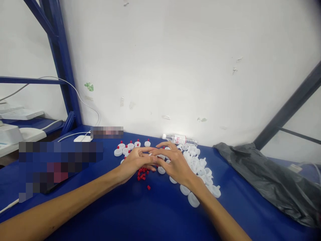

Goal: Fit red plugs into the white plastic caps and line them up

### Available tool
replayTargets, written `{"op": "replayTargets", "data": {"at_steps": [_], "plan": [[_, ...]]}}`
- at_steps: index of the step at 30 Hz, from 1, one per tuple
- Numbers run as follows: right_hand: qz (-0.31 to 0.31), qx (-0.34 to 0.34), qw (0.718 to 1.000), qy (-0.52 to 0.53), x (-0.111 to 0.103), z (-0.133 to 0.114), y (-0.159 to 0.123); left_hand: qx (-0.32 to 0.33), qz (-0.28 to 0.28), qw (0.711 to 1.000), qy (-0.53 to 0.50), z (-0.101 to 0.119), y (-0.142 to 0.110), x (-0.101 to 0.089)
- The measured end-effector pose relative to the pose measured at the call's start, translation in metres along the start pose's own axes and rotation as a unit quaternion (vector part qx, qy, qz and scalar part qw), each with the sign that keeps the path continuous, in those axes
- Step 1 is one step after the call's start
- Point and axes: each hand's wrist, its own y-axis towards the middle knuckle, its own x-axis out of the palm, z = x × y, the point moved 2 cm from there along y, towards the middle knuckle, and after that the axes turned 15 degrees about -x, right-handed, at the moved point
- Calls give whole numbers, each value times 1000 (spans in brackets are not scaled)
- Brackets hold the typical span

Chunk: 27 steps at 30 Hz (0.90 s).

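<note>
My left hand (134, 161) and my right hand (174, 160) meet above the blue table, fingertips together. A bit of a white plastic cap (150, 154) shows between the fingers of my left hand, which are closed around it. The bent fingers of my right hand close in on the same spot, and what they pinch is hidden. Below the hands lie several small red tips (142, 174), one loose red tip (148, 187) nearer me. Left of them stand round white caps with red tips (118, 152). On the right spreads a pile of white nozzle caps (200, 170) without red tips.
A clear plastic bottle (180, 139) lies against the white wall behind the caps. Black plastic sheeting (265, 180) covers the table's right side. A white device with a cable (82, 138) sits at the back left; blurred items lie in front of it. Blue metal posts (61, 60) frame the table.
</note>
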Motion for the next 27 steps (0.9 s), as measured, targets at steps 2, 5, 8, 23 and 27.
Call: {"op": "replayTargets", "data": {"at_steps": [2,5,8,23,27], "plan": [[-4,-1,1000,-5,-2,-1,1,-4,-5,1000,-4,-1,1,1],[9,13,1000,-9,-14,-1,3,31,9,997,63,0,0,0],[55,55,995,-55,-37,8,2,144,95,938,300,4,-4,-2],[-208,217,950,-85,-67,78,-42,241,86,752,608,-24,4,-9],[-204,208,954,-68,-68,76,-40,247,86,752,605,-22,5,-7]]}}
